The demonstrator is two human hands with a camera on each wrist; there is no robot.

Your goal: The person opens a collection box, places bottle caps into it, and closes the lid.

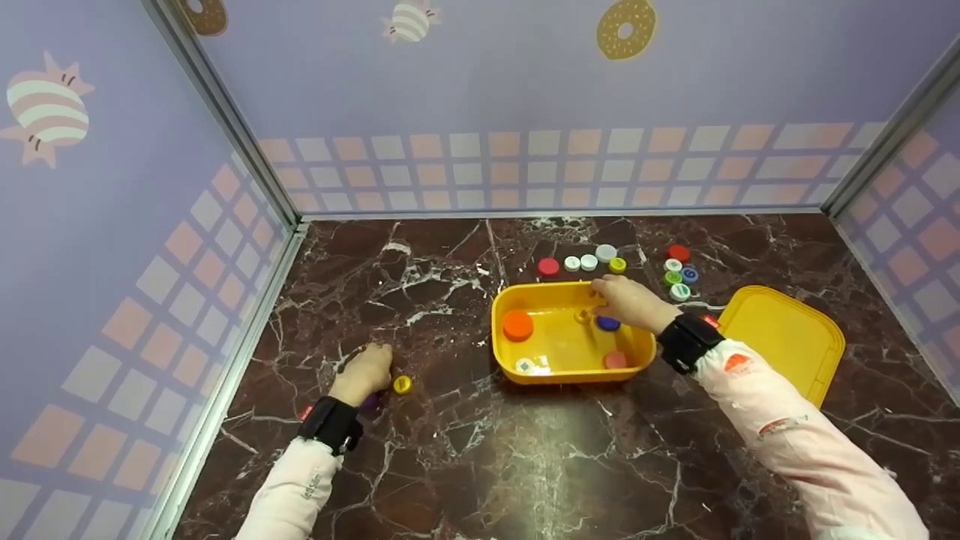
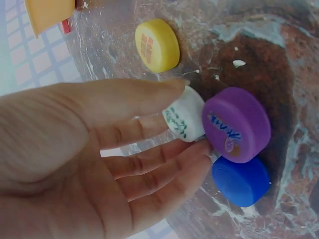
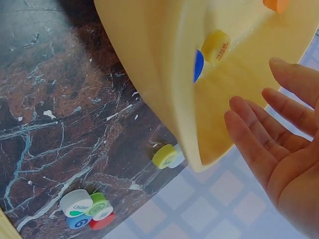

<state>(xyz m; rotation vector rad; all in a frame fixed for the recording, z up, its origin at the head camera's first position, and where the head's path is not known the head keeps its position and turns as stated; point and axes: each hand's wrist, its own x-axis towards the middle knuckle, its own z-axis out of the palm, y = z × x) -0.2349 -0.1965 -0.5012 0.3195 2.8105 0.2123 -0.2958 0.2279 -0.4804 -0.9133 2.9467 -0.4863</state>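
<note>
Bottle caps [image 1: 589, 262] lie in and around a yellow plastic tub [image 1: 559, 343]

We count five in the tub, which stands uncovered near the middle of the surface: an orange cap [image 1: 517, 326] at the left end, a printed white cap [image 1: 524, 366] in the near left corner, a dark blue cap [image 1: 608, 323] and a yellow cap [image 3: 217, 47] towards the far right, and a pinkish cap [image 1: 615, 361] at the near right. Over the far right rim we see the right hand [image 1: 630, 301], its fingers extended and holding nothing.

Well to the left of the tub, we find the left hand [image 1: 365, 371] pinching a white cap with green lettering [image 2: 184, 118] between thumb and index finger. Just beside it are a purple cap [image 2: 237, 124] and a bright blue cap [image 2: 241, 181]; a yellow printed cap [image 2: 157, 46] sits near.

Behind the tub we see a loose row of five, with a red cap [image 1: 548, 267] at its left end. Farther right is a cluster of five, including a green cap [image 1: 673, 277]. The yellow lid [image 1: 787, 334] lies to the right, partly hidden by the forearm.

We look down on dark reddish-brown marbled stone [image 1: 465, 465] with white veins. Lilac wall panels [image 1: 487, 82] enclose it, printed with sweets, doughnuts and a lower band of pink and white squares.
</note>
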